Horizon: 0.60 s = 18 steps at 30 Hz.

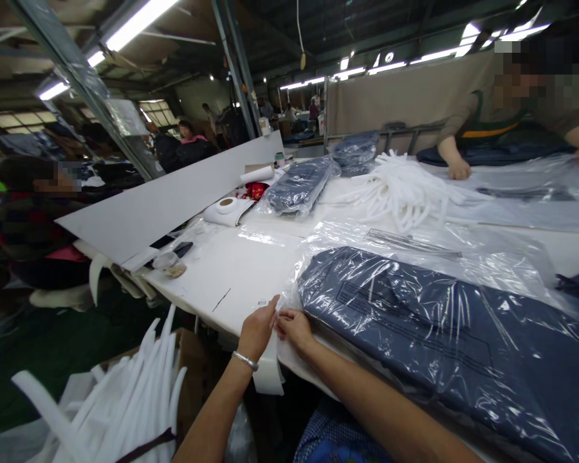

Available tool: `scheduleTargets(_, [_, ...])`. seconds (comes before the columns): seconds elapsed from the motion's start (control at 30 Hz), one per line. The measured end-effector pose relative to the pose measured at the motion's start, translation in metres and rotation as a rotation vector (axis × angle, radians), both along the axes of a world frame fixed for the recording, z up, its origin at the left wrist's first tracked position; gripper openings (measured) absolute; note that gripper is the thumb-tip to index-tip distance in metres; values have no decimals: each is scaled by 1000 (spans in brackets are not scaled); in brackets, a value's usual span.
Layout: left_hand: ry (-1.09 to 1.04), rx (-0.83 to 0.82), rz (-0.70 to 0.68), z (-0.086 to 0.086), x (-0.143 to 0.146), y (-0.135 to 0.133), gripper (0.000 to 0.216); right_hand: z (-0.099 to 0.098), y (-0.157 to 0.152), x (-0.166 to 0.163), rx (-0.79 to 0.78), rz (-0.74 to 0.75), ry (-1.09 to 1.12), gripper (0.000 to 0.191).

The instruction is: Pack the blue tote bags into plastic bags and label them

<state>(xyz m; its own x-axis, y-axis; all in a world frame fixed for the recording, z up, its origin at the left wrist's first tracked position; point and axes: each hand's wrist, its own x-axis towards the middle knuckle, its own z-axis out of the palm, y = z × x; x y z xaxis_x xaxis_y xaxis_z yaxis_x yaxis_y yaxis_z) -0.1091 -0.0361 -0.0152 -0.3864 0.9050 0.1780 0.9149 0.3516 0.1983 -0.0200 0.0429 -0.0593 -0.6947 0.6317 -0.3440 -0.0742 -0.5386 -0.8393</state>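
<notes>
At the near table edge, my left hand [257,329], with a silver bangle on its wrist, is closed on a white label strip [269,376] that hangs below the edge. A small printed barcode label [262,302] shows just beyond its fingers. My right hand [295,329] meets it, fingertips pinched together; what lies between them is too small to make out. To the right, a folded dark blue garment [415,308] lies flat inside a clear plastic bag [313,257], its near corner close to my right hand.
White foam strips [405,186] are heaped across the table; more stand in a box [188,366] at lower left. Bagged garments [299,183], a white roll [226,204] and a small clear tub [170,263] lie farther back. A co-worker's hand [459,168] rests on plastic opposite.
</notes>
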Motion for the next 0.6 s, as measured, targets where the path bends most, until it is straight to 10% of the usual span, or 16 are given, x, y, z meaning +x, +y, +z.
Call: scheduleTargets(0.6, [-830, 452, 388, -24, -19, 4, 64, 13, 8, -13, -93, -43, -245, 9])
